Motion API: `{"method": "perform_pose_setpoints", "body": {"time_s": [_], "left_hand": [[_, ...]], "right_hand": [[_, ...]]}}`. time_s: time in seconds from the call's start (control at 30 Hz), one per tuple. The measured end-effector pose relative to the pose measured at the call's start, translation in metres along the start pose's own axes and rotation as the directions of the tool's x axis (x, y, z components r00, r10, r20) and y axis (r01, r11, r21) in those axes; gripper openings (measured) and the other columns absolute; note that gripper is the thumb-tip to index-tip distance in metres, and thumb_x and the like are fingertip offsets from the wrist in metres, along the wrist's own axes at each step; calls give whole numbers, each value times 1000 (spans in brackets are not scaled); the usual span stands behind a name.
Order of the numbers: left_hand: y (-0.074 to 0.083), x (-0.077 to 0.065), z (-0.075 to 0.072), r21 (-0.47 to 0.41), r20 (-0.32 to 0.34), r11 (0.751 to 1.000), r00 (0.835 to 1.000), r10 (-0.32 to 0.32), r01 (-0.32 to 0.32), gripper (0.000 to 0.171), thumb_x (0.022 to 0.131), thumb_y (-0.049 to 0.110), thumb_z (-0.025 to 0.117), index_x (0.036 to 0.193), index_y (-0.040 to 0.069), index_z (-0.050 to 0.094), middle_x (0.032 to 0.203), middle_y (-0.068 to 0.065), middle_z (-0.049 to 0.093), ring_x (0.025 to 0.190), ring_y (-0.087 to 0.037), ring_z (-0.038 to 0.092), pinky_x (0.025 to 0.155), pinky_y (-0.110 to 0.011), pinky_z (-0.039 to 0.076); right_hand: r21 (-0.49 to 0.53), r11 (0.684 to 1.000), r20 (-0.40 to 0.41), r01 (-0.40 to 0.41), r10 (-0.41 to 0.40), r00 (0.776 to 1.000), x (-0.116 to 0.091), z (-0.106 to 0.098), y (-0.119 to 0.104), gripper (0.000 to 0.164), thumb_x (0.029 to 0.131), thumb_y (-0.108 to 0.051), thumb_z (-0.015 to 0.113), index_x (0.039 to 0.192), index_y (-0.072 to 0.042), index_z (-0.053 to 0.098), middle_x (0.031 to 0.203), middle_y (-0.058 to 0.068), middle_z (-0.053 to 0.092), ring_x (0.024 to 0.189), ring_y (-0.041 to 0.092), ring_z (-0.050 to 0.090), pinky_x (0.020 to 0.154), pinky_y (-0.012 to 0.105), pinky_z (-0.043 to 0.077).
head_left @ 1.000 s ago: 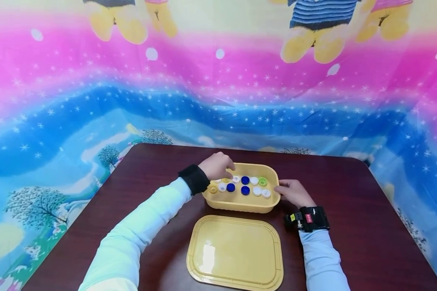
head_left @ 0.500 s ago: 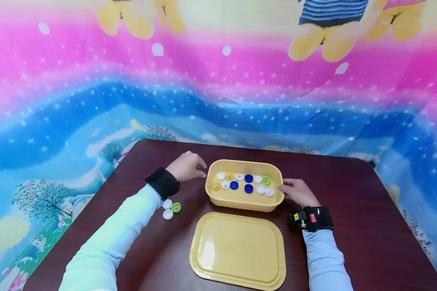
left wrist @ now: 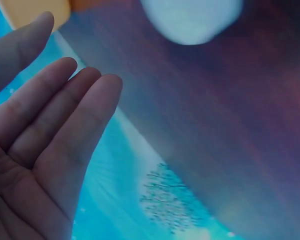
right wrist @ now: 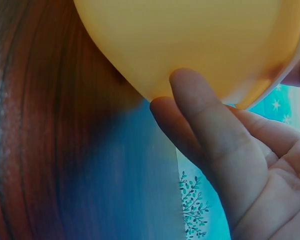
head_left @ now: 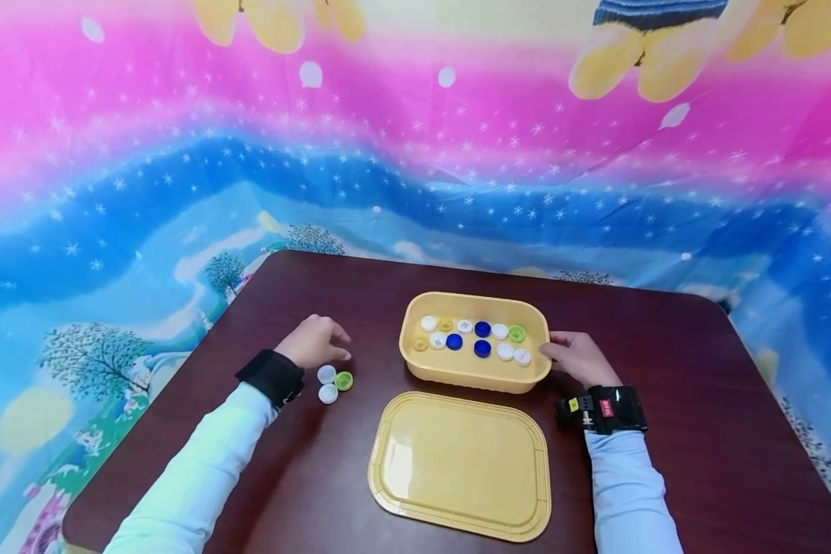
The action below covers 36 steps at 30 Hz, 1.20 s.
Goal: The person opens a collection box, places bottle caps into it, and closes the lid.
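My left hand (head_left: 313,341) hovers just above and behind a small cluster of bottle caps on the table: two white caps (head_left: 328,394) and a light green cap (head_left: 343,381). Its fingers (left wrist: 97,107) are loosely extended with nothing between them. My right hand (head_left: 583,359) grips the right end of a yellow plastic box (head_left: 471,377), its fingers (right wrist: 200,100) against the outer wall. Inside the box, white, dark blue, yellowish and green caps lie in two rows, among them a blue cap (head_left: 482,329) and a green cap (head_left: 516,334).
A flat yellow lid (head_left: 460,465) lies on the dark red-brown table (head_left: 692,431), in front of the box. The table's far edge meets a printed cloth backdrop (head_left: 388,154). Each wrist wears a black band, the right one (head_left: 619,408) with a small device.
My left hand has moved left from above the box to the loose caps, which have come into sight. The right hand stays at the box's right end.
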<state>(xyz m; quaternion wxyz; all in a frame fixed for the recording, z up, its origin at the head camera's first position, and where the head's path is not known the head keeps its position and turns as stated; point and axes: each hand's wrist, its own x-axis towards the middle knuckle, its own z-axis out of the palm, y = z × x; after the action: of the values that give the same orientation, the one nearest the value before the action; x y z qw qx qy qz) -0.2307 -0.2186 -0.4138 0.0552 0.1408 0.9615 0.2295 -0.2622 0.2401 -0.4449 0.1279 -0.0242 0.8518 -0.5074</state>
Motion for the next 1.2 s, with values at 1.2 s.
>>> {"method": "perform_pose_setpoints", "body": {"time_s": [1.2], "left_hand": [[-22,-25,15,-41,29,998,999,-43,44,19,84,8,73,102,4,77,101,-9,72,85,-21,62,77,-35,55]], "right_hand": [[-15,999,25,-48,48,999,1,-1,-6,60,99,-25,54,145,8,35,138,30,47,110,34,61,88,39,52]]}}
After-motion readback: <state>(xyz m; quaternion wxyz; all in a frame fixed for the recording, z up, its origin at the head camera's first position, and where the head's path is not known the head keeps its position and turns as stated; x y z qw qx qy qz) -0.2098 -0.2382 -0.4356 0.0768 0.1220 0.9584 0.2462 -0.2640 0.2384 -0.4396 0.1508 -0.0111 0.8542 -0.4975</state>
